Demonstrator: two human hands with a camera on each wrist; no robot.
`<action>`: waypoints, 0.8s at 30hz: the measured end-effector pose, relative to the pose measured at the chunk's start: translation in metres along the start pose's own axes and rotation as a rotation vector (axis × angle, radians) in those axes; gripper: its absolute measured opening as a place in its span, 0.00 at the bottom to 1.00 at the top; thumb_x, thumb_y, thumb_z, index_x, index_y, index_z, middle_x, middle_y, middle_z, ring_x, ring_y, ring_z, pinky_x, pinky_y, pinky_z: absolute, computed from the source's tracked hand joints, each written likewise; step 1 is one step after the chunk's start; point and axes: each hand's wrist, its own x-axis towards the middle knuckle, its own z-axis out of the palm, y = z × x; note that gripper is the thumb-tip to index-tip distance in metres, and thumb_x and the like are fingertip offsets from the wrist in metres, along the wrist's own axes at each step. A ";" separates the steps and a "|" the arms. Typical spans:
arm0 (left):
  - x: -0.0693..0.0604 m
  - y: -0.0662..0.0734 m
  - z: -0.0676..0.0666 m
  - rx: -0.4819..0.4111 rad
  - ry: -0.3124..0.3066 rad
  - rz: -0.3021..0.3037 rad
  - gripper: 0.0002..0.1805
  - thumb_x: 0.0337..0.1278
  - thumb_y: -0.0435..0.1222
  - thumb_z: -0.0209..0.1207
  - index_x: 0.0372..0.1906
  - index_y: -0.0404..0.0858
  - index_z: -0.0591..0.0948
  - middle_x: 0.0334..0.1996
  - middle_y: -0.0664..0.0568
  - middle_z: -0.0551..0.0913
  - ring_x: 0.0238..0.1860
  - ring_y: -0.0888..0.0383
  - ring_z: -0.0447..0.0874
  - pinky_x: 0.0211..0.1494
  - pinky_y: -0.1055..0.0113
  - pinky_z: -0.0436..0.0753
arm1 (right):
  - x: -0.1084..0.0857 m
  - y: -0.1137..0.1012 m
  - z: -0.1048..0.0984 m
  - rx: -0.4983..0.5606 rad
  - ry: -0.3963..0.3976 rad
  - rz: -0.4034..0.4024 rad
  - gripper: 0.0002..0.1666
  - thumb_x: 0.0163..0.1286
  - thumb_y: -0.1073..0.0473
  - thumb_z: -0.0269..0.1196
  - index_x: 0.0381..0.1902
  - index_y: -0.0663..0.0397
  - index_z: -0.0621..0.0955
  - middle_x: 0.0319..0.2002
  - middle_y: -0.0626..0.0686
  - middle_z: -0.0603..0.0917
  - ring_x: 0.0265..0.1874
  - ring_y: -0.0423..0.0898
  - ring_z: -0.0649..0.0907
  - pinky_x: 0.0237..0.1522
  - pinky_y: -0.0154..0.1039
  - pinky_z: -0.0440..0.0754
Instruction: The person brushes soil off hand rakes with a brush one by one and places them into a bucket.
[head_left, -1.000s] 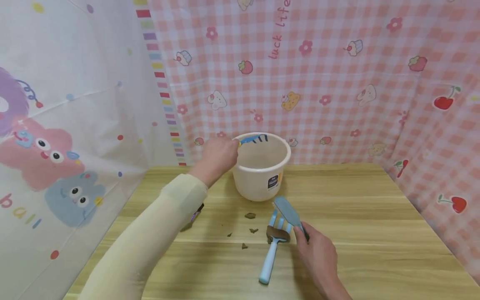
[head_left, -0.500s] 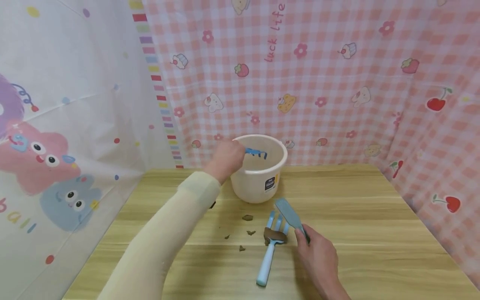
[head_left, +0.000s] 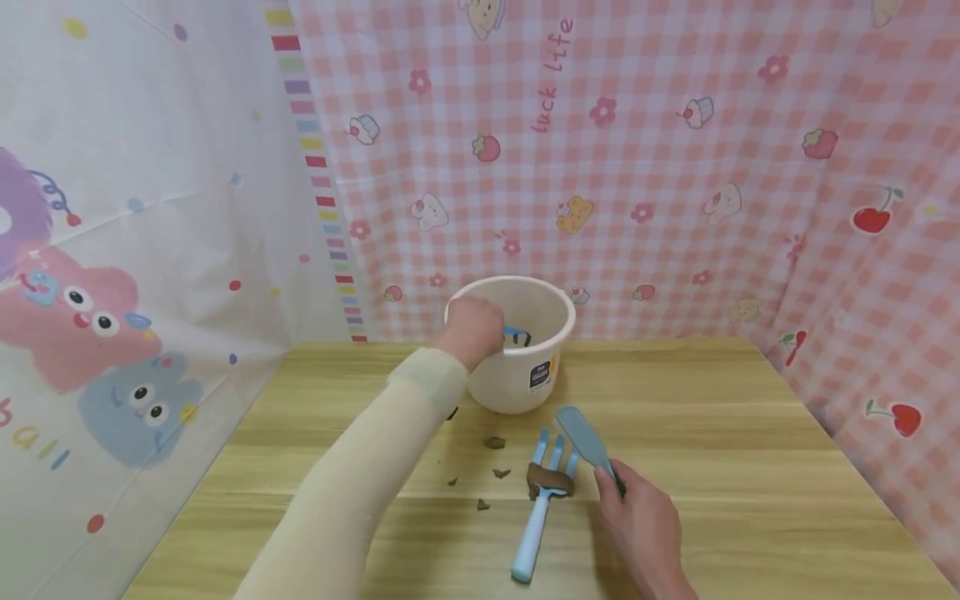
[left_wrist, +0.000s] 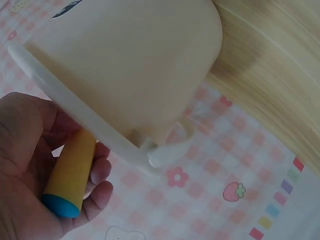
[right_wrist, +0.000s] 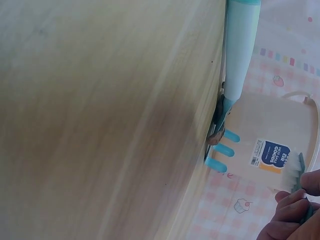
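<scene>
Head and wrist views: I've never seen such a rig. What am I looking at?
No machine here: two bare hands do the work. The wide view comes from a camera on the person's head; the others from one on each wrist. The left hand grips a blue-ended yellow handle; a blue clawed tip shows inside the cream plastic bucket. The right hand holds a blue-grey brush with pale bristles. On the wood-grain table lie a light-blue three-pronged fork, a brown lump across it, and small brown scraps.
</scene>
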 end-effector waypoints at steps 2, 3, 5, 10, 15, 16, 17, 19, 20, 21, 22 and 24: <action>0.000 0.003 0.001 -0.009 -0.019 -0.006 0.07 0.59 0.41 0.60 0.30 0.42 0.82 0.32 0.53 0.83 0.35 0.56 0.80 0.41 0.58 0.81 | -0.001 0.001 0.000 0.002 -0.002 -0.001 0.21 0.75 0.51 0.58 0.56 0.59 0.82 0.22 0.48 0.79 0.16 0.43 0.69 0.19 0.39 0.64; 0.000 0.004 0.001 -0.011 -0.028 -0.009 0.07 0.59 0.41 0.60 0.30 0.42 0.82 0.33 0.52 0.83 0.36 0.55 0.80 0.43 0.58 0.81 | -0.001 0.001 -0.001 0.004 -0.004 -0.001 0.21 0.75 0.51 0.58 0.56 0.59 0.82 0.21 0.48 0.78 0.16 0.43 0.69 0.19 0.39 0.64; 0.001 0.006 0.003 -0.026 -0.038 -0.020 0.08 0.60 0.42 0.60 0.32 0.42 0.82 0.34 0.52 0.83 0.37 0.55 0.81 0.45 0.56 0.80 | -0.002 0.002 -0.001 0.006 -0.010 0.003 0.21 0.75 0.51 0.57 0.57 0.59 0.82 0.20 0.48 0.77 0.15 0.43 0.69 0.19 0.39 0.64; 0.002 0.010 0.004 -0.068 -0.034 -0.055 0.07 0.64 0.38 0.56 0.36 0.42 0.84 0.40 0.50 0.85 0.42 0.51 0.82 0.52 0.47 0.78 | -0.003 0.002 -0.001 -0.002 -0.002 0.001 0.21 0.75 0.52 0.58 0.56 0.60 0.82 0.22 0.48 0.79 0.16 0.43 0.70 0.19 0.39 0.64; 0.001 0.010 0.004 -0.133 -0.040 -0.085 0.11 0.69 0.34 0.50 0.40 0.41 0.84 0.43 0.47 0.85 0.46 0.50 0.82 0.58 0.42 0.73 | -0.003 0.002 -0.001 -0.002 -0.005 0.008 0.21 0.75 0.52 0.58 0.56 0.59 0.82 0.20 0.47 0.76 0.16 0.43 0.69 0.19 0.39 0.64; 0.001 0.010 0.004 -0.146 -0.043 -0.090 0.11 0.69 0.34 0.50 0.40 0.41 0.83 0.43 0.47 0.85 0.46 0.50 0.82 0.59 0.41 0.72 | -0.003 0.002 -0.001 0.001 -0.005 0.009 0.21 0.75 0.52 0.58 0.56 0.59 0.82 0.19 0.47 0.75 0.15 0.43 0.69 0.19 0.39 0.64; 0.001 0.009 0.004 -0.156 -0.045 -0.094 0.11 0.69 0.34 0.50 0.40 0.41 0.83 0.43 0.47 0.85 0.46 0.50 0.82 0.59 0.40 0.72 | -0.003 0.002 -0.001 0.003 -0.007 0.010 0.21 0.75 0.51 0.58 0.57 0.59 0.82 0.18 0.47 0.74 0.15 0.43 0.69 0.18 0.39 0.64; 0.001 0.007 0.004 -0.173 -0.047 -0.097 0.10 0.68 0.33 0.50 0.40 0.40 0.83 0.43 0.47 0.85 0.47 0.50 0.82 0.60 0.39 0.71 | -0.003 0.003 -0.001 0.008 -0.005 0.008 0.21 0.75 0.51 0.58 0.57 0.59 0.82 0.17 0.46 0.73 0.14 0.43 0.69 0.18 0.39 0.64; 0.001 0.006 0.004 -0.177 -0.048 -0.095 0.09 0.67 0.33 0.51 0.40 0.40 0.83 0.43 0.47 0.85 0.48 0.50 0.82 0.61 0.39 0.70 | -0.003 0.003 -0.001 0.008 -0.002 0.006 0.21 0.75 0.51 0.58 0.57 0.59 0.82 0.16 0.46 0.72 0.14 0.43 0.69 0.17 0.39 0.64; 0.001 0.005 0.004 -0.181 -0.048 -0.095 0.09 0.67 0.33 0.51 0.40 0.40 0.83 0.43 0.47 0.85 0.49 0.49 0.82 0.62 0.38 0.69 | -0.003 0.003 -0.002 0.010 0.001 0.004 0.21 0.75 0.51 0.58 0.57 0.59 0.82 0.16 0.46 0.72 0.14 0.43 0.69 0.17 0.39 0.64; 0.001 0.004 0.003 -0.187 -0.046 -0.093 0.09 0.67 0.34 0.52 0.39 0.40 0.83 0.43 0.47 0.85 0.50 0.49 0.82 0.64 0.36 0.67 | -0.003 0.003 -0.002 0.010 0.005 0.003 0.21 0.75 0.51 0.58 0.56 0.59 0.82 0.16 0.46 0.72 0.14 0.43 0.69 0.18 0.39 0.64; 0.001 0.003 0.003 -0.199 -0.044 -0.089 0.07 0.66 0.34 0.54 0.38 0.40 0.83 0.42 0.47 0.86 0.53 0.47 0.81 0.66 0.34 0.63 | -0.003 0.004 -0.002 0.010 0.010 0.002 0.21 0.75 0.51 0.58 0.56 0.58 0.82 0.17 0.46 0.73 0.15 0.43 0.69 0.18 0.39 0.64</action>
